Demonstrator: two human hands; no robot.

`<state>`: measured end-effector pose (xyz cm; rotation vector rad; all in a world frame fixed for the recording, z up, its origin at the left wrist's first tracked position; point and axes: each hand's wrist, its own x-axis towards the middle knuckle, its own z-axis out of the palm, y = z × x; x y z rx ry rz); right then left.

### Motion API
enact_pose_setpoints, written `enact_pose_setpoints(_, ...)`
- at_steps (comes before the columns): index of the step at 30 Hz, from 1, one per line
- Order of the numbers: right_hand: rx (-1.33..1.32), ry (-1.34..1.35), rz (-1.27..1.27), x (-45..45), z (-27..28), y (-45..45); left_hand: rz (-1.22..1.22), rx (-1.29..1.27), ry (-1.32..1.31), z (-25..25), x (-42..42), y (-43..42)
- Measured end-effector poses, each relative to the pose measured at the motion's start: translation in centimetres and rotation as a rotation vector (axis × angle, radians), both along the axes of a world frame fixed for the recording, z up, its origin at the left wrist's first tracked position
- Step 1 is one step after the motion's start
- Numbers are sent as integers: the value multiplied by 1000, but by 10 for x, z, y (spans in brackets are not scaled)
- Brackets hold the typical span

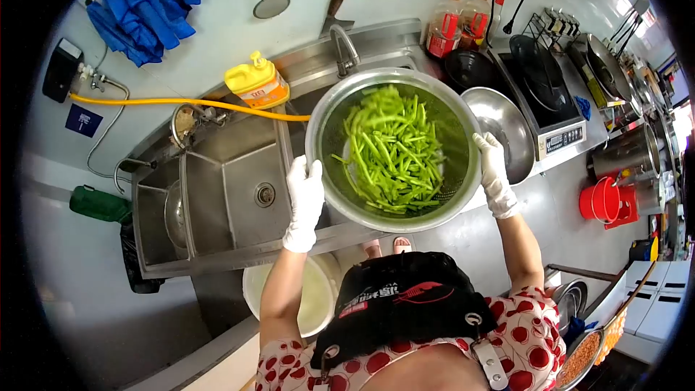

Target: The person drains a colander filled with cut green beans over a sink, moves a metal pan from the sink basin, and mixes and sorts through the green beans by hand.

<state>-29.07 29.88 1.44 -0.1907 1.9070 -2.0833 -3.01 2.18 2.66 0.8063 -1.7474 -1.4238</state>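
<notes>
- Left hand [304,199], in a white glove: the thumb lies at the colander's left rim with a gap between it and the raised finger beside it; the other fingers are hard to separate, and I cannot tell how far they curl beneath.
- Right hand [494,174], also gloved: fingertips close together on the colander's right rim, holding it; the rest of the grip is partly hidden.
- Metal colander [467,174]: held between both hands, tilted so its inside shows. Small holes can be made out at lower right; its underside is out of sight.
- Green beans [398,156]: cut pieces heaped inside the colander. The topmost ones are blurred, their outlines lost.
- Steel bowl [510,127]: right of the colander, its left part covered by it.
- Faucet [346,47]: just above the colander.
- Yellow hose [195,104]: runs in from the left to the colander's rim, where it passes from view.
- Sink [235,206]: left of the colander, its nearer compartments showing bare metal.
- White bucket [326,286]: below and left of the colander, partly covered by the left forearm and black apron [405,282]; its pale contents are unclear.
</notes>
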Motion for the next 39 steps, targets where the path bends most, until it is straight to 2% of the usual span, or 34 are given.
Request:
enact_pose_setpoints(2, 52, -15, 26, 9, 15, -2, 3, 108, -127, 15, 7, 9)
enact_pose_setpoints(5, 40, 22, 8, 13, 32, 3, 9, 49, -63, 34, 11, 17)
enact_pose_setpoints(8, -8, 85, 10, 26, 62, 13, 25, -136, 66, 55, 31, 32)
enact_pose_setpoints(9, 0, 89, 13, 24, 60, 13, 71, -106, -7, 54, 30, 34)
enact_pose_setpoints(10, 19, 59, 10, 25, 57, 11, 63, -281, -114, 41, 23, 28)
enact_pose_setpoints(11, 37, 35, 8, 22, 56, 3, 39, -145, -73, 20, 19, 26)
enact_pose_setpoints(13, 24, -13, 36, 13, 53, -5, 34, 114, -6, 19, 12, 26)
enact_pose_setpoints(16, 56, 26, 83, 1, 28, 2, 19, 146, -107, 35, 21, 29)
enact_pose_setpoints(17, 32, 32, 67, -2, 21, 6, 20, 42, 23, 30, 20, 28)
enact_pose_setpoints(20, -48, 44, 21, 12, 22, 6, -2, -223, 53, 93, 25, 41)
enact_pose_setpoints(21, -81, 44, 8, 17, 19, 4, -31, -183, 48, 119, 29, 53)
enact_pose_setpoints(22, -111, 44, -2, 19, 19, 2, -67, -188, 161, 124, 31, 57)
enact_pose_setpoints(24, -56, -7, 4, 23, 3, -14, -11, -277, 43, 103, 20, 27)
enact_pose_setpoints(25, -19, -39, 21, 22, -8, -20, -8, -170, 17, 82, 17, 10)
enact_pose_setpoints(26, 12, -56, 37, 15, -12, -28, 36, -206, -46, 68, 23, 2)
enact_pose_setpoints(29, -29, -95, 51, 25, -18, -37, 40, -86, 54, 66, 36, -5)
enact_pose_setpoints(30, -44, -109, 56, 36, -3, -43, 27, -99, 29, 69, 39, -10)
enact_pose_setpoints(32, -94, -159, 83, 36, -8, -46, 2, -61, 111, 84, 38, -12)
enact_pose_setpoints(35, -163, -216, 75, 50, -6, -59, -18, -80, 107, 132, 35, -4)
enact_pose_setpoints(36, -203, -306, -79, 62, 0, -74, -25, -116, 101, 142, 35, -8)
enact_pose_setpoints(39, -226, -367, 53, 79, -15, -79, -3, -166, 59, 173, 27, -17)
